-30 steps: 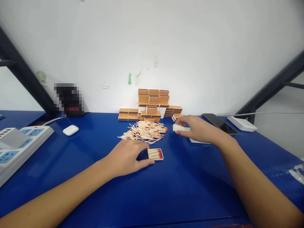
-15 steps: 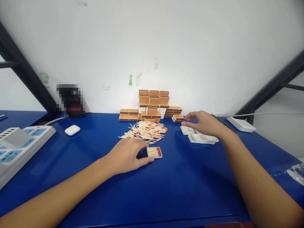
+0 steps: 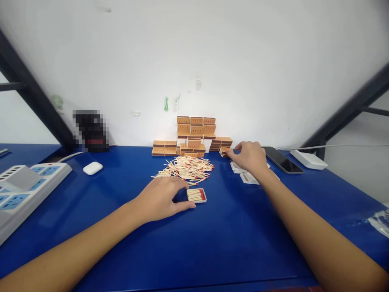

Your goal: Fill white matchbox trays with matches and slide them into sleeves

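My left hand [image 3: 162, 198] rests on the blue table [image 3: 231, 235], thumb and fingers closed on a small white matchbox tray [image 3: 197, 195] filled with red-tipped matches. Just behind it lies a loose pile of matches [image 3: 186, 168]. My right hand [image 3: 249, 157] reaches to the back, its fingertips pinched on an orange matchbox cover [image 3: 224, 151] at the right foot of a stack of orange matchboxes [image 3: 196, 132] against the wall. A few empty white trays [image 3: 244, 177] lie under and beside my right wrist.
A black phone [image 3: 282, 159] and a white adapter [image 3: 308, 159] with its cable lie at the back right. At the left are a large power strip [image 3: 27, 182], a white earbud case [image 3: 92, 167] and a blurred black object [image 3: 91, 129]. Clear plastic [image 3: 379, 219] shows at the right edge.
My right hand set down the white tray it held and moved back and left to the orange cover by the stack. My left hand stayed on the filled tray.
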Available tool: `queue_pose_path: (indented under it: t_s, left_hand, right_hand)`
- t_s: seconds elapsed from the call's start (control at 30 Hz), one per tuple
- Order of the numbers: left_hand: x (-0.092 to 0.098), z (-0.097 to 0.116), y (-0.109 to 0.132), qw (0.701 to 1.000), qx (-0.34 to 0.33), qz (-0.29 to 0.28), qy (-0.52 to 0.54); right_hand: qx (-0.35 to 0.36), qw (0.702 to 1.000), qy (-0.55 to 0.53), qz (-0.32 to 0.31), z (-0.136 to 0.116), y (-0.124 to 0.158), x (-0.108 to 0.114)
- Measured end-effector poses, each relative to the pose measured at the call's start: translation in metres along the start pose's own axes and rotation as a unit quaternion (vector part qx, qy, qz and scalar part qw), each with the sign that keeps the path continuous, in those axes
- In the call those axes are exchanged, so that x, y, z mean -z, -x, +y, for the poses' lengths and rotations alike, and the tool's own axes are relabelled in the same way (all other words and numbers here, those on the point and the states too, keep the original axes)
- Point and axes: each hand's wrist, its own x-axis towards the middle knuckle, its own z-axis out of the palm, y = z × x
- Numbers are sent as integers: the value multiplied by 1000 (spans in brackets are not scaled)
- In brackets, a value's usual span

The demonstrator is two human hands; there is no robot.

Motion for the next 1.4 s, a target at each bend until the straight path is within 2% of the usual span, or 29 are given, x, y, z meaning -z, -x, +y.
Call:
queue_pose_path:
  t_s: [0.43, 0.53, 0.67, 0.73, 0.8, 0.9, 1.0, 1.07, 1.23, 1.3, 1.4]
  left_hand:
    - [-2, -2, -2, 1000, -8, 12, -19]
    - [-2, -1, -2, 1000, -8, 19, -23]
    - [-3, -3, -2, 999, -15, 44, -28]
    - [-3, -4, -1, 995, -25, 88, -33]
    - [-3, -6, -1, 987, -30, 154, -33]
    - [-2, -7, -1, 970, -32, 239, -30]
    - [-2, -7, -2, 960, -49, 273, -19]
    - [-3, -6, -3, 959, -62, 275, -12]
    - [0, -4, -4, 964, -48, 260, 21]
    - [4, -5, -5, 969, -15, 241, 54]
    - [10, -10, -7, 968, 43, 211, 128]
  right_hand:
    - [-44, 999, -12, 4, -5, -4, -10]
    - [-42, 999, -2, 12, -8, -3, -6]
    - [-34, 998, -4, 52, -12, 3, 12]
    - [-6, 997, -42, 62, -19, 14, 23]
    - [67, 989, -114, 66, -32, 34, 32]
    - [177, 956, -227, 64, -59, 73, 42]
    - [275, 917, -279, 74, -79, 104, 46]
    - [310, 906, -281, 70, -84, 114, 47]
    - [321, 896, -306, 11, -73, 106, 50]
    - [312, 897, -308, -56, -67, 100, 52]
    - [332, 879, -275, -202, -62, 95, 54]
